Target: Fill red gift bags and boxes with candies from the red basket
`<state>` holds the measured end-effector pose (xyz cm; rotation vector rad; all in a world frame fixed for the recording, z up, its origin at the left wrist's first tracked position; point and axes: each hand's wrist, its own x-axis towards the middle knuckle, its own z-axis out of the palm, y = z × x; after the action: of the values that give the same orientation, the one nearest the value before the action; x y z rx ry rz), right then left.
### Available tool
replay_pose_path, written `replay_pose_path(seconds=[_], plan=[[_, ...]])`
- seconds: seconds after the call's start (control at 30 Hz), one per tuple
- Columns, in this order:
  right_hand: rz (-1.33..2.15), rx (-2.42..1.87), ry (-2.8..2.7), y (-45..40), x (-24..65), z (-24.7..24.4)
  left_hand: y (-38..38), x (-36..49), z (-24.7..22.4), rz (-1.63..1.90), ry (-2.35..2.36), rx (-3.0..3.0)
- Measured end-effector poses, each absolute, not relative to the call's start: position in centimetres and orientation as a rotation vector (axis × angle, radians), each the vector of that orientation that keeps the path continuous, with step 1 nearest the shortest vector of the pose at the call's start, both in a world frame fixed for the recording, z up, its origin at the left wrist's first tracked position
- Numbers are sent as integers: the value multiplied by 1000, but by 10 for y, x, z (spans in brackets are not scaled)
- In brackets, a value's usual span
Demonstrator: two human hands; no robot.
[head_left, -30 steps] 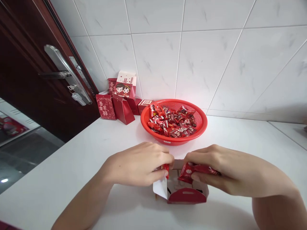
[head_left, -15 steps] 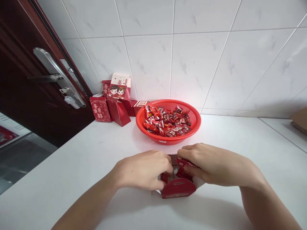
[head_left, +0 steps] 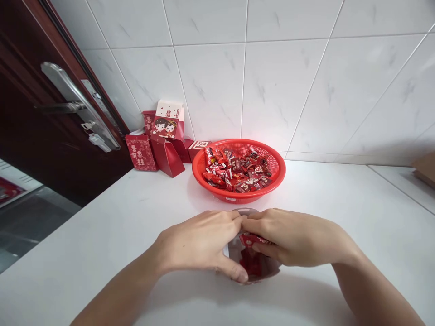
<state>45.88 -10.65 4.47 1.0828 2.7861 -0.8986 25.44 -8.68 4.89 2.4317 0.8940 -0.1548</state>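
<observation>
An open cardboard candy box (head_left: 234, 250) stands on the white counter between my hands, with red wrapped pieces inside it. My left hand (head_left: 200, 242) spans the box's left side, its thumb at the near edge and its fingers towards the far edge. A red candy packet (head_left: 249, 239) is pinched in my right hand (head_left: 295, 237), over the box opening. The fingertips of both hands meet near the far flap, so part of the box is hidden. Just beyond sits a red plastic basket (head_left: 238, 195) holding many wrapped candies (head_left: 238, 172).
Several red gift boxes (head_left: 168, 156) lean together against the tiled wall at the back left. A dark door (head_left: 20, 90) with a metal handle (head_left: 79, 104) borders the counter's left side. A brown cardboard piece (head_left: 424, 167) lies at the far right edge.
My right hand has shifted slightly left with the packet. My left thumb has come down onto the near side of the box, and the near red flap no longer stands in view.
</observation>
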Motion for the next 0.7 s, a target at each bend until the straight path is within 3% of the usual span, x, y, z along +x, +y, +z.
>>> replay_pose_path(seconds=[0.27, 0.4, 0.53, 0.7], plan=[[-1033, 1119, 2936, -103, 460, 46, -96, 253, 53, -152, 1055, 2393], [-1166, 1350, 2884, -101, 456, 41, -93, 253, 53, -158, 1101, 2372], [-1122, 1642, 2808, -98, 445, 29, -86, 251, 53, -155, 1129, 2315], [-1088, 1664, 2849, -97, 435, 17, -85, 250, 51, -127, 1151, 2304]])
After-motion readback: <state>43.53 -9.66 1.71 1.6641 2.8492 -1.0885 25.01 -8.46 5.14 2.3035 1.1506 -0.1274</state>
